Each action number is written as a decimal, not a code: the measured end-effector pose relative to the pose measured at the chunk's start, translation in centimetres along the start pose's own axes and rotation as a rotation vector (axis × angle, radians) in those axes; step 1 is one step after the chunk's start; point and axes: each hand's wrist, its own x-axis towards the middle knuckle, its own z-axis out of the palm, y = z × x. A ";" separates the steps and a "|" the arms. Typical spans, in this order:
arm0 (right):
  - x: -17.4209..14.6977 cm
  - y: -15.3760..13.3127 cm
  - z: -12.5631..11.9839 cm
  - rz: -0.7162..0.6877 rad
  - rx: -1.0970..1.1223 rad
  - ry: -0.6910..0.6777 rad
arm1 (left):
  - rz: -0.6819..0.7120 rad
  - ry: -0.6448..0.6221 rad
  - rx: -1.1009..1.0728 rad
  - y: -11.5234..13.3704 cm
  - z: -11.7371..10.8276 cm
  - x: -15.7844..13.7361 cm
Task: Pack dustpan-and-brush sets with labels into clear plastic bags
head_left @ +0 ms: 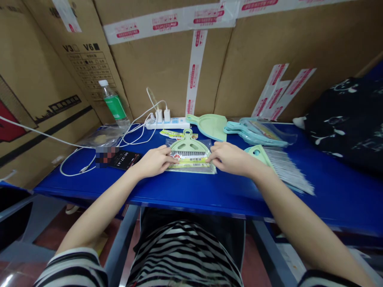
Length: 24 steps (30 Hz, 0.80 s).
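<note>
A small green hand brush [188, 144] with grey bristles lies flat on the table in front of me, on a clear plastic bag [191, 170]. Across its bristles runs a yellow printed label [193, 160]. My left hand [156, 162] has its fingers curled, with fingertips on the label's left end. At the opposite end my right hand [226, 158] is closed in the same way, its fingertips pressed to the label. Whether the label is inside or over the plastic is hard to see. Another yellow label [176, 134] lies just behind the brush.
Behind are a green dustpan [211, 124], bagged blue dustpans [257, 131] and a white power strip [173, 123] with cables. Right of my hand lie loose brushes [289, 167]. On the left are a phone [124, 159] and a bottle [114, 104]. Cardboard [167, 59] walls the back.
</note>
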 end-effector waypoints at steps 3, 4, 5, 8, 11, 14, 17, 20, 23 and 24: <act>-0.2 0.4 -0.4 0.026 0.005 -0.035 | -0.064 -0.019 0.006 -0.5 -0.4 -0.2; -0.2 0.4 -0.5 0.035 0.008 -0.046 | -0.084 -0.025 0.010 -0.6 -0.5 -0.2; -0.2 0.3 -0.7 0.042 0.011 -0.060 | -0.104 -0.031 0.012 -0.7 -0.7 -0.3; -0.2 -0.2 -0.9 0.075 0.012 -0.102 | -0.155 -0.058 0.008 -0.7 -1.0 -0.3; -0.1 -1.1 -1.0 0.162 0.013 -0.139 | -0.234 -0.095 -0.008 -0.2 -1.0 -0.1; 0.2 -2.0 -0.6 0.304 0.028 -0.171 | -0.314 -0.146 -0.042 0.5 -0.7 0.1; 0.5 -2.6 -0.1 0.428 0.039 -0.155 | -0.408 -0.178 -0.047 0.9 -0.4 0.4; 0.8 -2.6 0.5 0.483 0.084 -0.112 | -0.486 -0.198 -0.069 1.1 -0.3 0.7; 0.9 -2.1 0.9 0.468 0.164 -0.082 | -0.512 -0.189 -0.129 1.0 -0.3 0.9; 0.9 -1.8 1.0 0.453 0.200 -0.077 | -0.517 -0.183 -0.141 0.9 -0.3 1.0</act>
